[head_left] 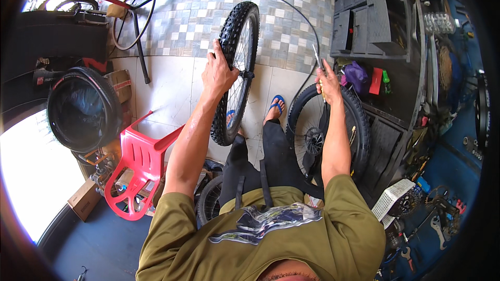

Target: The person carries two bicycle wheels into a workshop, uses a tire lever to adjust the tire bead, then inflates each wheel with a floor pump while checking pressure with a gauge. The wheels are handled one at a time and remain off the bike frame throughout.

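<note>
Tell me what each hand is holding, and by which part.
Left hand: the upright bicycle wheel, by its knobby tire. Right hand: a slim, silver-tipped tool, gripped around its middle.

The left hand (217, 75) partly hides the tire (229, 32).

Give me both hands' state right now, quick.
Left hand: closed around the tire of an upright bike wheel, holding it.
Right hand: closed, holding a slim metal tool, tip pointing away from the person.
</note>
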`<state>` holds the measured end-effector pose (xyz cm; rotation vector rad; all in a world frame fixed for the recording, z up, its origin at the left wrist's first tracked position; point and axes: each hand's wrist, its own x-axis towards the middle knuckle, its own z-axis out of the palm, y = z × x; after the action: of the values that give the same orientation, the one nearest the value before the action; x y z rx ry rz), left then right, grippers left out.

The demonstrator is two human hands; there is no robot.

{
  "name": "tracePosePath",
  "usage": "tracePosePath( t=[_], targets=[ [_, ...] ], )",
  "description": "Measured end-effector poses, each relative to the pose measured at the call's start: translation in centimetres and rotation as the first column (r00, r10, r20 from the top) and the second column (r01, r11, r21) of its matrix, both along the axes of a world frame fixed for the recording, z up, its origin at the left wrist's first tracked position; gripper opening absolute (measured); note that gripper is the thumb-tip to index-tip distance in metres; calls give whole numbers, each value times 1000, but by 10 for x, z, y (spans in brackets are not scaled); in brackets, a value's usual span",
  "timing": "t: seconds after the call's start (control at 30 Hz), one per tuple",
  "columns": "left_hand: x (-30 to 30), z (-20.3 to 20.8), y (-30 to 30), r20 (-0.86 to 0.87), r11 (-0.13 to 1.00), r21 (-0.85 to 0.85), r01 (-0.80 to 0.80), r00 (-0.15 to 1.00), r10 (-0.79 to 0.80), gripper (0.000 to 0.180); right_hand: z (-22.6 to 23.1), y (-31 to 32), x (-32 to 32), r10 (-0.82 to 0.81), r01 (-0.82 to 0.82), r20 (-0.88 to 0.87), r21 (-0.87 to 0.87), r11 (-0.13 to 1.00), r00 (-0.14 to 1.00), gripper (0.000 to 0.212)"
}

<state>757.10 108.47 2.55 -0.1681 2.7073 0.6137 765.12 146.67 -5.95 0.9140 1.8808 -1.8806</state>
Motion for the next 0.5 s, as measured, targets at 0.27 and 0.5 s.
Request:
tracePosePath(
  t=[0.27,0.5],
  targets=[
    [-7,-4,6,-39,997,-20,68,997,-69,117,-1,-39,0,213,-241,-112,-453,858,971,33],
    [-9,-1,2,-48,994,-26,107,993,-109,114,-11,-90,-14,447,-323,153,-495,807,881,61]
  ],
)
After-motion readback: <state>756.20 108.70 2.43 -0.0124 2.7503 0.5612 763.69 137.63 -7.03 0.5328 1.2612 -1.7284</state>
